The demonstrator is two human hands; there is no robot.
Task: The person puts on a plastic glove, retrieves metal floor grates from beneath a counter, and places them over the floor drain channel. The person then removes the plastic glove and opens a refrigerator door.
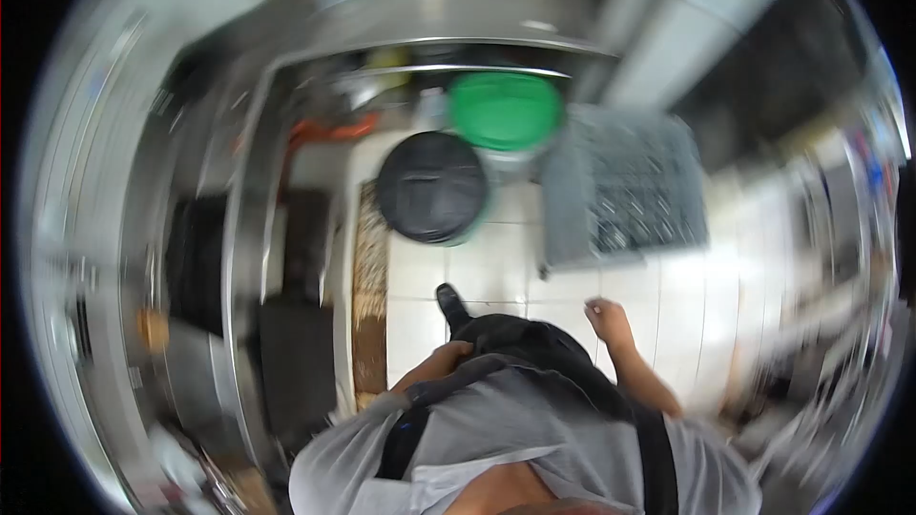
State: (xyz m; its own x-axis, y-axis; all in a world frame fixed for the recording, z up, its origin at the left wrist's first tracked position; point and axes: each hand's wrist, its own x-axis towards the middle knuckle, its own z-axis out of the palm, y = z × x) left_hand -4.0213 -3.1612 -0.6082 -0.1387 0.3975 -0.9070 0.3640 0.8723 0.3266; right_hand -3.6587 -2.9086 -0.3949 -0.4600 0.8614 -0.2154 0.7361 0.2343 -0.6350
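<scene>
My left hand [452, 355] is low at my left side, against the dark apron [520, 336]. Its fingers are mostly hidden, and I cannot see whether it grips the cloth. Out to the right of my body, my right hand [607, 318] hangs over the tiled floor with its fingers curled in; no object shows in it. Ahead of that hand stands a grey plastic crate [572, 200] with small, blurred items inside. A round bin with a black lid [432, 188] stands on the floor ahead of my shoe [450, 301].
Behind the black lid is a tub with a green lid [506, 111], near a steel counter [448, 14]. A steel unit [243, 229] runs along the left, with a worn brown strip [371, 296] beside the tiles. Blurred racks [811, 381] stand at right.
</scene>
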